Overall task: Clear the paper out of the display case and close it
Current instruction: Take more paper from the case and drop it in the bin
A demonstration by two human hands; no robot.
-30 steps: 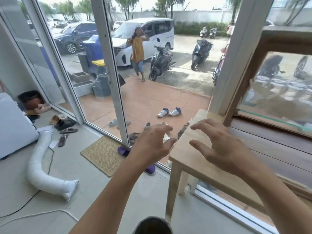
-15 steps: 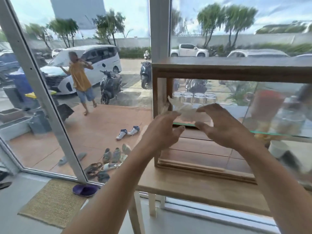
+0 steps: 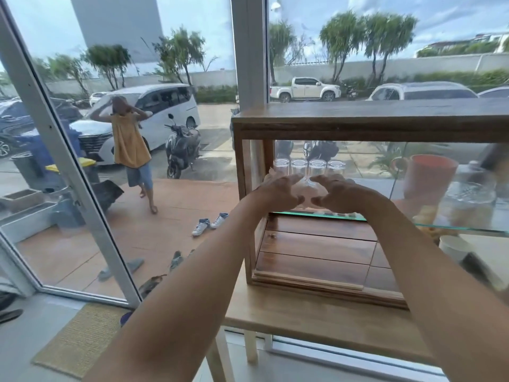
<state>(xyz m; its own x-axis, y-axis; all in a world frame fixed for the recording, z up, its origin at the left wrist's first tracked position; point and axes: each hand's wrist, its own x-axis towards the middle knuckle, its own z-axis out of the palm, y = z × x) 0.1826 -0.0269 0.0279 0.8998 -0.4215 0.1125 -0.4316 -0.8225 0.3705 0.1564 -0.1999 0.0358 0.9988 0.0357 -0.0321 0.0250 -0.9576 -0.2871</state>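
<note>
A wooden display case [image 3: 358,119] with glass sides stands on a light wooden table [image 3: 303,323]. Its left front is open. A crumpled whitish paper [image 3: 305,194] lies on the glass shelf [image 3: 468,229] at the left end, in front of a row of upturned clear glasses [image 3: 316,166]. Both my arms reach into the opening. My left hand [image 3: 278,190] and my right hand [image 3: 343,193] cup the paper from either side, fingertips nearly meeting over it. Much of the paper is hidden by my fingers.
Further right in the case are a pink mug [image 3: 429,180], a clear jar [image 3: 468,201] and a white cup [image 3: 454,246]. The case's glass pane edge [image 3: 371,260] sits right of my arms. Large windows stand behind and to the left; a person walks outside.
The view has swung from the floor and table corner up to the case. My hands have gone from hovering apart into the case and have closed in around the paper.
</note>
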